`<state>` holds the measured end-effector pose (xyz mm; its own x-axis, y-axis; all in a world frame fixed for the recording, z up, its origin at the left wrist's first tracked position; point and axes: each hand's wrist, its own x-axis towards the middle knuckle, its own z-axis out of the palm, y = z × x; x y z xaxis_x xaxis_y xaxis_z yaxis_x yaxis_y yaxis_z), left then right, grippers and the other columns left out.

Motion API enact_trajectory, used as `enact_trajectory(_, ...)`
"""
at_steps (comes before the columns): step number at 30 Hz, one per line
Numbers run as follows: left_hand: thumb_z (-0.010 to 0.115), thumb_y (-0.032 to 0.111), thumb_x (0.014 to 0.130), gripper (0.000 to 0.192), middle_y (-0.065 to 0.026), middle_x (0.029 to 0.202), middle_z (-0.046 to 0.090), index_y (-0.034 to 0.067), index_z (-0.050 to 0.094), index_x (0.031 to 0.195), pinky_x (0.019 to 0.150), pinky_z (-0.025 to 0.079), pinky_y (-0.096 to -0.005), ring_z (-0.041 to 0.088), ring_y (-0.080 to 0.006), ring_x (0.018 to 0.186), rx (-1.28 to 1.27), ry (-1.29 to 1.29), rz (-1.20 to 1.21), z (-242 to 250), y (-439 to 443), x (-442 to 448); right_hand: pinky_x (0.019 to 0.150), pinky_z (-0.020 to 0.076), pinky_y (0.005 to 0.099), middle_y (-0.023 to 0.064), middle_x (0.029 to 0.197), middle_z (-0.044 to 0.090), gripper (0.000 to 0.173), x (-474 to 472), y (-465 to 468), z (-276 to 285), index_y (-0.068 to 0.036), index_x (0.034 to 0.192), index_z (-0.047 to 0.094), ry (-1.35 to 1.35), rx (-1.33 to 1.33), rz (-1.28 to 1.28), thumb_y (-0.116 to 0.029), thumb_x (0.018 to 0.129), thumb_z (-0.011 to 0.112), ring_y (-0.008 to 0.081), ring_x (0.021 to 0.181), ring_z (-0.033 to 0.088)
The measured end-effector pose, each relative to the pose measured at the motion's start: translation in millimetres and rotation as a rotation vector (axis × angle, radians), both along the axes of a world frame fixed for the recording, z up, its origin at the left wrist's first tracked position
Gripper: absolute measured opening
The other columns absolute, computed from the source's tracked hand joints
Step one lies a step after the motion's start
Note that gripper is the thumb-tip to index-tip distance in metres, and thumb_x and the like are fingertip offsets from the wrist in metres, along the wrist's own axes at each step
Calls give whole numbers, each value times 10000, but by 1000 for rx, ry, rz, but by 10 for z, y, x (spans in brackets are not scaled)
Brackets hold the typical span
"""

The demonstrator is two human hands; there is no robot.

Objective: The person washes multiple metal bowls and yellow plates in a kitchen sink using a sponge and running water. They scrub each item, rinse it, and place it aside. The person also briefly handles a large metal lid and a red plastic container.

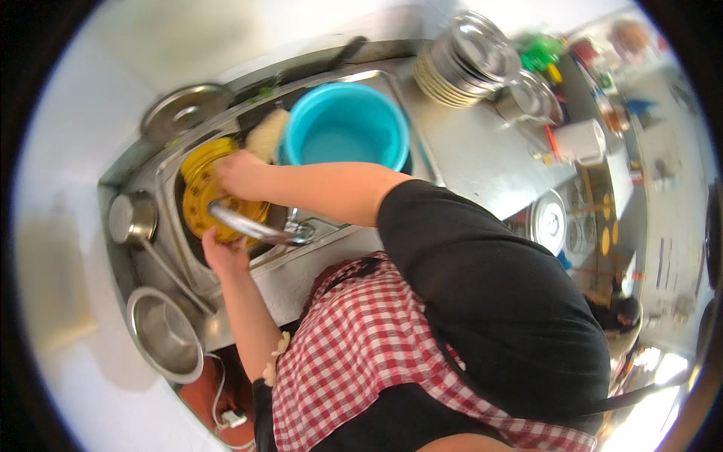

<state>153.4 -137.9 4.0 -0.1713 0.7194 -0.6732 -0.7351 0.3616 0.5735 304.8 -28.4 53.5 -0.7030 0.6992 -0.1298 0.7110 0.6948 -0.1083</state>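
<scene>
In the sink lies a yellow patterned plate, tilted under the curved metal faucet. My left hand grips the plate's near edge from below. Over the plate's upper right side is my right hand, its fingers blurred and turned away, so I cannot tell whether it holds anything. Another yellow dish sits just behind the plate. A pale, rough-looking loofah or scrubber lies beside the turquoise plastic basin, which appears to hold water.
A metal lid leans at the back wall. Left of the sink are a long-handled metal ladle pot and a steel bowl. Stacked metal dishes and a white pitcher stand along the right counter.
</scene>
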Motion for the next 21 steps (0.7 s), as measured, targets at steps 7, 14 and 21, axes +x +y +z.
enact_trajectory(7,475,435,925,483,-63,1271,552,160,467,1323,844,527,-447,566,-253,1119,117,-281,-148,-51,-118,-604,788,511,438,168,979,663,256,-1160,-122,-584,-80,1031,653,597,-270,72,-159,802,570,349,926,637)
enact_trajectory(14,461,355,943,467,-74,1303,520,156,406,1362,891,517,-443,548,-256,1150,129,82,5,-43,-209,-1023,734,511,410,138,847,634,163,-1383,-309,-362,-63,889,659,-41,-283,-15,-164,809,558,361,841,622)
enact_trajectory(21,482,263,928,541,-68,1314,508,154,329,1435,843,519,-394,542,-231,1142,106,-142,-153,-74,-295,-1115,845,507,392,110,1149,578,252,-1643,126,-140,-184,1059,664,184,19,8,-135,844,542,311,1070,576)
